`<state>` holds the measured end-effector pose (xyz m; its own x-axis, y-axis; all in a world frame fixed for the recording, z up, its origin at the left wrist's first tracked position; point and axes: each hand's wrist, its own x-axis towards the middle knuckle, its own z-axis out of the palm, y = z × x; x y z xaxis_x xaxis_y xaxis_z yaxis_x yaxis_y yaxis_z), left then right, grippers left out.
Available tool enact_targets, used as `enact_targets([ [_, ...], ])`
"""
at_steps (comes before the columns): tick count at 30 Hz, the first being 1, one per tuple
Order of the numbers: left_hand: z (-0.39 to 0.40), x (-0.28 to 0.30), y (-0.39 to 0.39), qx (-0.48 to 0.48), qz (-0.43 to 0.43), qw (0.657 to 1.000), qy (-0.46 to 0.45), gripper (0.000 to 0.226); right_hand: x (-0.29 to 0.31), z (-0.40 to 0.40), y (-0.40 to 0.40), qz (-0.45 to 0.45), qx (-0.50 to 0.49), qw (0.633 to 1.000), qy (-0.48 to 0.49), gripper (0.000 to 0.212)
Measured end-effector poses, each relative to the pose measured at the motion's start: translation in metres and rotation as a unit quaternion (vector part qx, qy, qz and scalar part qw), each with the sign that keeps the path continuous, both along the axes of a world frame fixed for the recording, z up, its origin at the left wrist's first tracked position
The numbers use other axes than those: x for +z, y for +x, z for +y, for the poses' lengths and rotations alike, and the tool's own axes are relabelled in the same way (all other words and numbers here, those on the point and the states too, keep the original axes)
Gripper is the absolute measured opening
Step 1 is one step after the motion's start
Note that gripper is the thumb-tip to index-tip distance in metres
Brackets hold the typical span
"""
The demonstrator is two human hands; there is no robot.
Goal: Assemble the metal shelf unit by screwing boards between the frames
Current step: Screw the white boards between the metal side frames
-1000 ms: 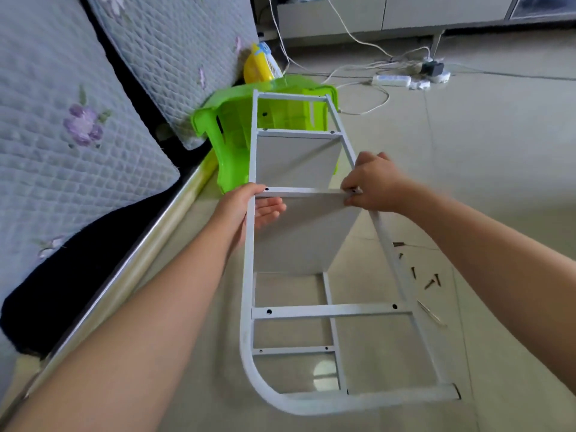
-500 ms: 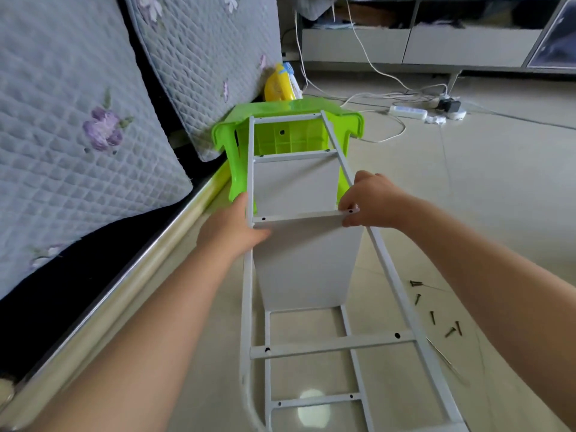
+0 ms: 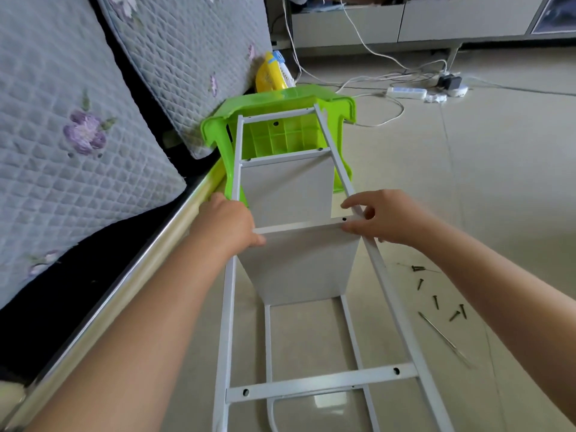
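White metal frame (image 3: pixel 383 275) of the shelf unit runs from the bottom of the picture up to the centre, and its far end leans on a green plastic stool (image 3: pixel 280 104) in the upper middle. Two white boards hang between the frames: the far board (image 3: pixel 286 188) just below the stool, and the near board (image 3: pixel 302 263) at the centre.

My left hand (image 3: pixel 227 226) is at the left rail, at the left end of the crossbar (image 3: pixel 299 226) above the near board. Its fingers are curled around the rail and the board's corner, so it grips there. My right hand (image 3: pixel 383 218) is at the right rail; the thumb and the forefinger pinch the rail just beside a screw hole (image 3: pixel 344 219), the other fingers are loosely bent behind it.

On the floor (image 3: pixel 498 182) at the right lie some dark screws (image 3: pixel 436 302), and near them a thin metal tool (image 3: pixel 445 339). A quilted grey cushion (image 3: pixel 68 120) fills the upper left.
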<state>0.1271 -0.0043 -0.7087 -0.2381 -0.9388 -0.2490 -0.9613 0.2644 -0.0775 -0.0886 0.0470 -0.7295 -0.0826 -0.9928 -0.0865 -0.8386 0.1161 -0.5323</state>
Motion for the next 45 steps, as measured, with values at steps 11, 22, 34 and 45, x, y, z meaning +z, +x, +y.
enact_targets([
  [11, 0.0, 0.002, 0.017, -0.009, 0.066, 0.997, 0.027, 0.049, 0.021, 0.001, 0.02, 0.118, -0.023, 0.992, 0.027, 0.02],
  [22, -0.01, 0.007, 0.01, -0.079, 0.098, 0.992, 0.019, 0.026, 0.012, -0.007, 0.011, 0.216, 0.019, 0.969, 0.119, 0.035],
  [34, -0.063, 0.0, -0.008, -0.128, 0.115, 0.985, -0.019, 0.02, 0.005, -0.027, 0.005, 0.208, -0.041, 0.972, 0.099, 0.032],
  [45, -0.071, -0.007, 0.029, -0.071, 0.14, 0.988, 0.006, 0.035, 0.039, -0.066, 0.035, 0.267, 0.013, 0.958, 0.102, 0.03],
])
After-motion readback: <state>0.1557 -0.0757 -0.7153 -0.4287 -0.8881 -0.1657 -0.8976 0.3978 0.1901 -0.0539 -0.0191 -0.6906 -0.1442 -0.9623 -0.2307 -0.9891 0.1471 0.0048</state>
